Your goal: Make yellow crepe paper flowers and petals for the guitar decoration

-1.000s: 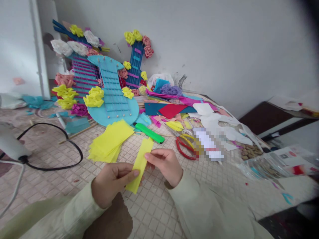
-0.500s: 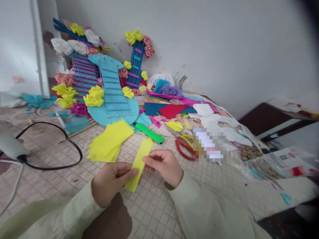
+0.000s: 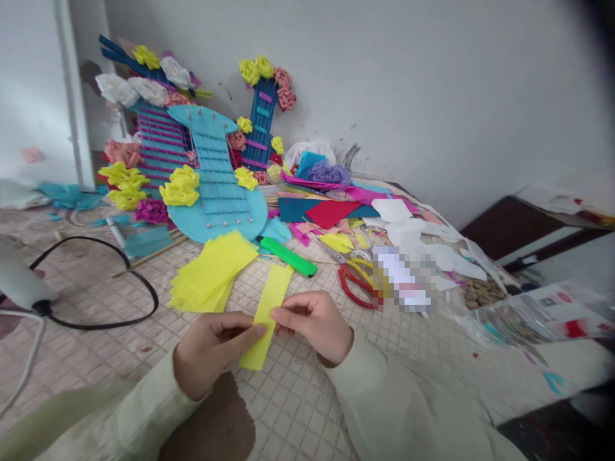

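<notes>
A folded-looking strip of yellow paper (image 3: pixel 273 287) is held slantwise above the tabletop, its far end close to a green utility knife (image 3: pixel 288 256). My left hand (image 3: pixel 216 349) pinches the strip's lower left edge, thumb on top. From the other side my right hand (image 3: pixel 312 323) grips its right edge between thumb and fingers. Just beyond my left hand lies a fanned stack of yellow paper sheets (image 3: pixel 211 266). Red-handled scissors (image 3: pixel 353 288) rest to the right of the knife.
Behind stand a light-blue guitar-shaped craft piece (image 3: pixel 218 166) and a dark-blue one (image 3: pixel 259 125), decorated with paper flowers. A black cable (image 3: pixel 148 282) loops at left. Coloured paper, purple yarn (image 3: pixel 330 174), white scraps (image 3: pixel 398 221) and plastic bags (image 3: pixel 519 320) spread toward the right.
My right hand has slid slightly left and down along the strip's edge. My left hand keeps its pinch, and the strip stays nearly in place.
</notes>
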Action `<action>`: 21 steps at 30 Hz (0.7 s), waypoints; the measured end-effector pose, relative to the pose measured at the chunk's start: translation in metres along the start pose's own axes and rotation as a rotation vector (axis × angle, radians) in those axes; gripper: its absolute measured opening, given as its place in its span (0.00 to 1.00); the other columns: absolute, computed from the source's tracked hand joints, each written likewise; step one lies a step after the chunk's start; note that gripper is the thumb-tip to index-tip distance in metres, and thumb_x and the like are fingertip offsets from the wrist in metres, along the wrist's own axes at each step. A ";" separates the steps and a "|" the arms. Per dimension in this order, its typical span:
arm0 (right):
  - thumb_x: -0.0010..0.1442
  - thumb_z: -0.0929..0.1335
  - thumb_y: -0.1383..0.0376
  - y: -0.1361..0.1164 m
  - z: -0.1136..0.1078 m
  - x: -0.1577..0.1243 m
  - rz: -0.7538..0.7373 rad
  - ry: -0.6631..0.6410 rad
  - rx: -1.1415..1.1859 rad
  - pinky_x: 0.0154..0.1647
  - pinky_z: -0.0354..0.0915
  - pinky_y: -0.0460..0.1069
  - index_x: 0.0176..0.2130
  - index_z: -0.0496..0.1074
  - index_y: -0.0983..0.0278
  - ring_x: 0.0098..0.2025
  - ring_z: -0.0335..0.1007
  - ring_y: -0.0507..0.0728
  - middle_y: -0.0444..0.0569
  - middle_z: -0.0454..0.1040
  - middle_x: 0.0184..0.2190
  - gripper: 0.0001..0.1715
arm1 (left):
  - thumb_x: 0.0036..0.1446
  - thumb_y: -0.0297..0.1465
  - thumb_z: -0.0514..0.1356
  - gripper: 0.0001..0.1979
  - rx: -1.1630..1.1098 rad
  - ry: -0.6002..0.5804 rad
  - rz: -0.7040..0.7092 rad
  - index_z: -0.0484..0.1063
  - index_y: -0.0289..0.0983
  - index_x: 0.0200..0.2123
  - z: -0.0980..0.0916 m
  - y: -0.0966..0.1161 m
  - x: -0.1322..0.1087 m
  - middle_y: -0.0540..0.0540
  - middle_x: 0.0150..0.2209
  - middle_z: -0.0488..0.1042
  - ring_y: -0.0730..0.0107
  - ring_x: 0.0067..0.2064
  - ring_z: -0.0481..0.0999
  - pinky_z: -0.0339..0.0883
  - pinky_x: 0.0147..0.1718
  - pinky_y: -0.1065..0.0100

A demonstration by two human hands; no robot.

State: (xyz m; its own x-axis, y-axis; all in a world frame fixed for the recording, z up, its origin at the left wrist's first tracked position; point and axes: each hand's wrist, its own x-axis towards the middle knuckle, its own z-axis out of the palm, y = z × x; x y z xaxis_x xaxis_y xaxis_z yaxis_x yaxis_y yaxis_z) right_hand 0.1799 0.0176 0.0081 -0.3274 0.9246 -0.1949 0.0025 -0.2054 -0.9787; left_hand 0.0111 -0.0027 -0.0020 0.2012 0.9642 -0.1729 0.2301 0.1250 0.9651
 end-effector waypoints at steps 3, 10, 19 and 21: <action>0.42 0.74 0.60 0.000 0.001 0.000 0.008 0.016 -0.003 0.22 0.60 0.43 0.23 0.75 0.68 0.19 0.64 0.47 0.44 0.72 0.17 0.13 | 0.43 0.38 0.61 0.11 -0.002 0.023 0.002 0.75 0.39 0.16 0.000 0.005 0.000 0.51 0.18 0.72 0.73 0.21 0.66 0.57 0.19 0.75; 0.41 0.74 0.56 0.002 0.006 -0.002 0.063 -0.009 0.068 0.21 0.62 0.44 0.25 0.75 0.68 0.19 0.66 0.48 0.44 0.73 0.17 0.16 | 0.37 0.36 0.64 0.05 -0.089 0.046 -0.021 0.79 0.42 0.19 0.000 0.020 -0.001 0.48 0.20 0.76 0.67 0.25 0.71 0.62 0.24 0.73; 0.42 0.73 0.54 0.002 0.006 -0.002 0.086 -0.057 0.083 0.21 0.60 0.43 0.24 0.73 0.69 0.19 0.66 0.47 0.45 0.72 0.18 0.19 | 0.29 0.33 0.67 0.04 -0.154 0.082 -0.075 0.79 0.42 0.17 0.002 0.026 -0.003 0.50 0.16 0.74 0.72 0.22 0.68 0.60 0.21 0.77; 0.43 0.73 0.54 0.003 0.005 -0.002 0.081 -0.080 0.070 0.20 0.60 0.43 0.24 0.73 0.69 0.19 0.65 0.47 0.45 0.72 0.18 0.19 | 0.28 0.33 0.67 0.06 -0.158 0.089 -0.097 0.79 0.42 0.18 0.002 0.024 -0.002 0.49 0.17 0.74 0.72 0.22 0.68 0.60 0.21 0.76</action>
State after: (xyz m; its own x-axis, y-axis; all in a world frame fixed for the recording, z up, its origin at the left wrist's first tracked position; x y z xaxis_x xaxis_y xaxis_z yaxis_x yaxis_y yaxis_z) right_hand 0.1755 0.0133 0.0064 -0.4029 0.8763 -0.2642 -0.0329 -0.3024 -0.9526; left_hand 0.0184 -0.0020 0.0213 0.0984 0.9619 -0.2550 0.0910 0.2464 0.9649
